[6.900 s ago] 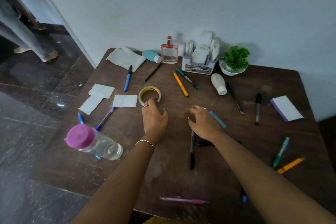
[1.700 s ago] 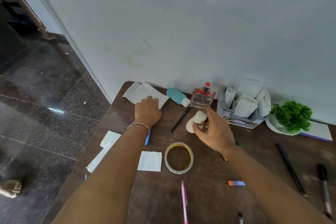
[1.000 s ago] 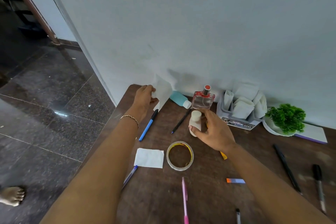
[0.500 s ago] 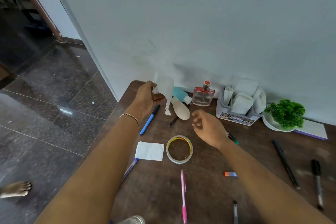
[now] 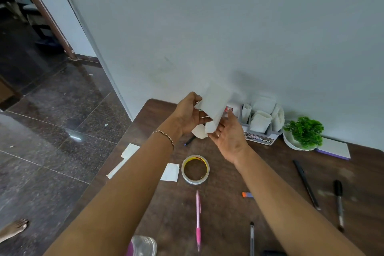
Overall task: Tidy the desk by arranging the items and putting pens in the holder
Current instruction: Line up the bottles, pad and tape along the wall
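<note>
head cam: l hand point(image 5: 187, 114) pinches white paper point(image 5: 215, 104) by upper edge; r hand point(image 5: 228, 137), fingers seemingly straight, touches its bottom.

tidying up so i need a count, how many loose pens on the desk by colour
pink pen: 1
black pens: 3
dark pen with blue tip, part hidden: 1
total: 5 in view

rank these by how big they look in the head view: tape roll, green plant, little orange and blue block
1. green plant
2. tape roll
3. little orange and blue block
The plant is farther from the camera yet looks bigger, so the order holds.
</note>
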Tool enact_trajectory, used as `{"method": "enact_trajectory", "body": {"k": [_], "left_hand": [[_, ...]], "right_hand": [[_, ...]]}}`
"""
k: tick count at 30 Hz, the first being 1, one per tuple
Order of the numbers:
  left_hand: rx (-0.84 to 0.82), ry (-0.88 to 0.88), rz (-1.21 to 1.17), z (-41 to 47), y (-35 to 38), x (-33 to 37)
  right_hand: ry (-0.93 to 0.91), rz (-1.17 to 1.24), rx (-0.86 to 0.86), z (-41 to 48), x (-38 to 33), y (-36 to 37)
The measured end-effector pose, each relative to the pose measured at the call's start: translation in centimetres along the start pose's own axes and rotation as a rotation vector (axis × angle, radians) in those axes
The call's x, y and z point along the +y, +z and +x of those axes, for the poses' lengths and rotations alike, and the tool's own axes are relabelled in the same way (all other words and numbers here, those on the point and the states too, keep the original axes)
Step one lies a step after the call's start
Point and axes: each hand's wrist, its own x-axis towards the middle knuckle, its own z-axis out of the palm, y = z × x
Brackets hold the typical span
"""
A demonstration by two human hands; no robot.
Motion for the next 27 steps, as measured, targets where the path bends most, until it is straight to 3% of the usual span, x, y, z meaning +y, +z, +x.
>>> {"method": "enact_trajectory", "body": {"k": [6,23,27], "left_hand": [[0.01,-0.06,0.05,-2.2,4.6,-4.1],[0.151,-0.047,0.453,-5.3,7.6,-9.1],[0.22,-0.047,0.425,-4.6,7.3,-9.4]], "right_hand": [[-0.041,0.221,-0.019,-3.6,-1.6,-2.8],[-0.073,0.165,0.104,-8.0,-3.8,-7.6],[-0.04,0.197,0.069,-8.4,-4.4,-7.9]]}}
